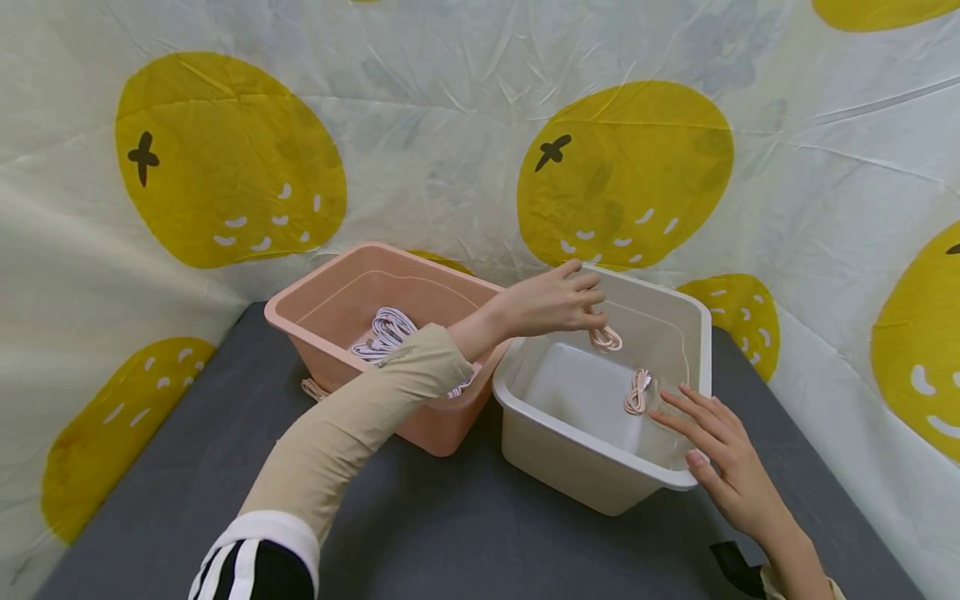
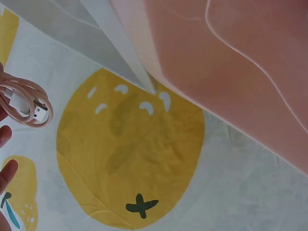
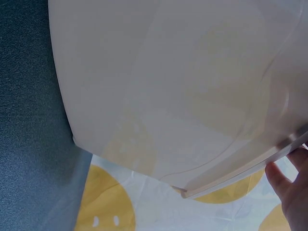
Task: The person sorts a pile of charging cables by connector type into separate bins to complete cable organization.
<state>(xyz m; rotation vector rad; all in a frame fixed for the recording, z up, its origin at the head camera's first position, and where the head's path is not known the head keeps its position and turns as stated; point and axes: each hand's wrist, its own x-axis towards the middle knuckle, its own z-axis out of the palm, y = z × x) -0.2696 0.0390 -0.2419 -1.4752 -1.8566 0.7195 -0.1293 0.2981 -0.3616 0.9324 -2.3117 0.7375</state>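
My left hand [image 1: 558, 300] pinches a coiled pink USB cable [image 1: 605, 338] above the white bin [image 1: 570, 446]. In the left wrist view the coil [image 2: 31, 103] shows its white plug with a metal end, with fingertips [image 2: 6, 175] at the left edge. Inside the white bin a second pink cable coil [image 1: 637, 392] lies on the floor of the bin. My right hand [image 1: 723, 458], fingers spread, is at the bin's right rim; in the right wrist view its fingertip [image 3: 275, 175] meets the rim's edge.
Left of the white bin stands a pink bin [image 1: 442, 425] with several white cable coils [image 1: 390, 332] in it, partly behind my left sleeve. A pink cable [image 1: 313, 389] lies on the dark table [image 1: 420, 533] by that bin. Cloth with yellow fruit prints [image 1: 427, 158] hangs behind.
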